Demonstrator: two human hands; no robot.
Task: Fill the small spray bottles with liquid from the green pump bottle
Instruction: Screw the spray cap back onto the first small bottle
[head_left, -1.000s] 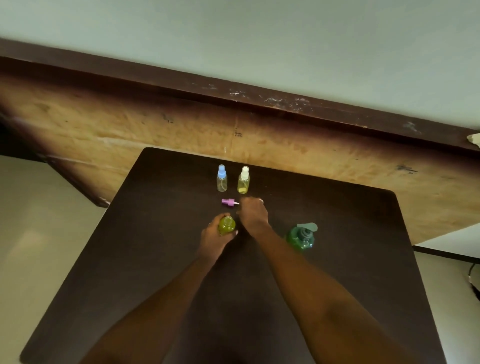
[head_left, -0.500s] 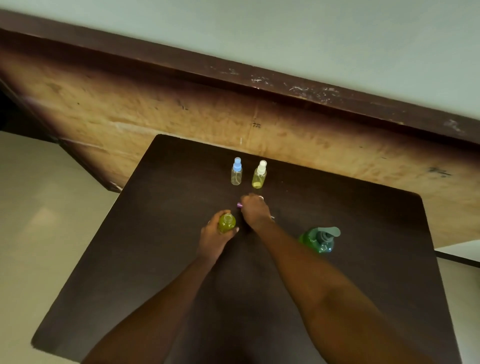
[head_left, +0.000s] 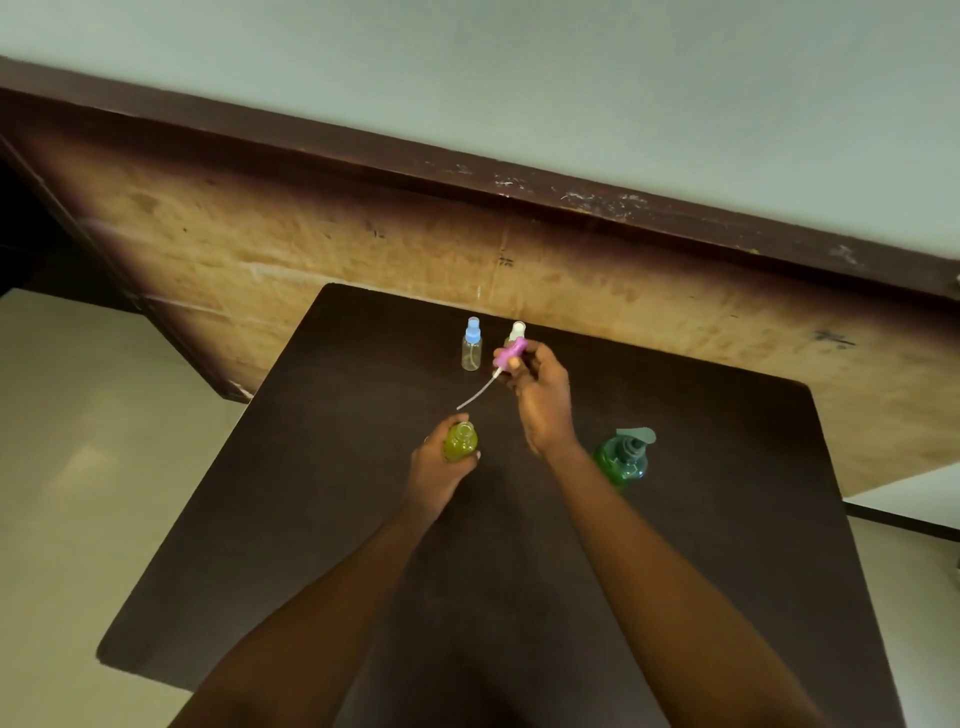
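Observation:
My left hand (head_left: 439, 470) grips a small open spray bottle (head_left: 460, 441) holding yellow-green liquid, upright on the dark table (head_left: 311, 519). My right hand (head_left: 540, 395) pinches a pink spray cap (head_left: 510, 353) in the air, its thin dip tube (head_left: 475, 395) slanting down toward the open bottle's mouth. The green pump bottle (head_left: 623, 460) stands to the right of my right wrist. Two capped small bottles stand at the back: one with a blue cap (head_left: 471, 345), and one with a white cap (head_left: 517, 330) partly hidden behind the pink cap.
The table's far edge meets a worn wooden panel (head_left: 363, 249) with a dark ledge above it. Pale floor (head_left: 78, 467) lies to the left of the table.
My right hand has picked the pink spray cap up off the table and raised it, with the tube now pointing at the open bottle. My left hand keeps its hold on the bottle.

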